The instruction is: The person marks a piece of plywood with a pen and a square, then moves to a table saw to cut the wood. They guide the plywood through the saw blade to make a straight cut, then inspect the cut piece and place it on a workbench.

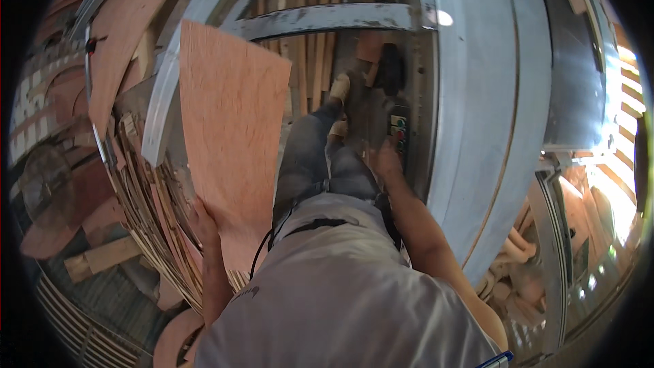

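Note:
A plywood panel (235, 143) with reddish-brown grain stands tilted at my left side, its far end beside the metal frame. My left hand (203, 223) grips the panel's left edge; some of its fingers are hidden. On the right, my right hand (387, 161) reaches down to a small control box (398, 129) with green and red buttons, mounted on the machine's side. That hand is blurred, so its fingers cannot be made out clearly.
A long grey machine table (484, 95) with a lengthwise slot runs along my right. A worn metal crossbar (320, 19) spans ahead, above wooden strips. Thin wood offcuts (153, 211) are stacked at left. Wood scraps (521, 286) lie at lower right.

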The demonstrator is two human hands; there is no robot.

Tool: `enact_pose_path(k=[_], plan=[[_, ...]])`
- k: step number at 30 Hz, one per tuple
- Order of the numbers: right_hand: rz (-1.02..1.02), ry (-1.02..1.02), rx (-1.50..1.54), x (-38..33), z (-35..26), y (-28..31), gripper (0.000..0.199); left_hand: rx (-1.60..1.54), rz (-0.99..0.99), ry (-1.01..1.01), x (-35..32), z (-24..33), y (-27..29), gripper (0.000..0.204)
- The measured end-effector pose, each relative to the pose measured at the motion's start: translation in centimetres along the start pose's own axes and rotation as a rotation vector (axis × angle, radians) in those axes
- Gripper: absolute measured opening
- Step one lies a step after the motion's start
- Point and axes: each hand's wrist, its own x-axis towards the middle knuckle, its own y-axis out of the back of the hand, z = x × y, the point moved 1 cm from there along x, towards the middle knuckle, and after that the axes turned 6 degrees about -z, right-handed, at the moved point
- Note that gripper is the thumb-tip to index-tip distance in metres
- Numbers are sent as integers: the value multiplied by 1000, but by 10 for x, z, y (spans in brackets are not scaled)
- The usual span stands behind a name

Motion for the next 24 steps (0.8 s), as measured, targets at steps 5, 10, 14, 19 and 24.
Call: enact_pose_path(k=[5,10,14,19,24], plan=[[-43,-154,31,-5,29,-22,95,-172,85,152,-70,-121,89,41],[-21,-118,-150,-18,21,-32,71,-280,405,491,-141,-179,127,52],[-137,503,118,15,-39,-2,80,-185,528,495,-177,-236,161,55],[83,1702,519,-344,-383,136,59,-408,642,594,-187,-339,183,62],[-524,2361,689,-535,-514,90,42,-392,672,707,-179,-427,237,65]])
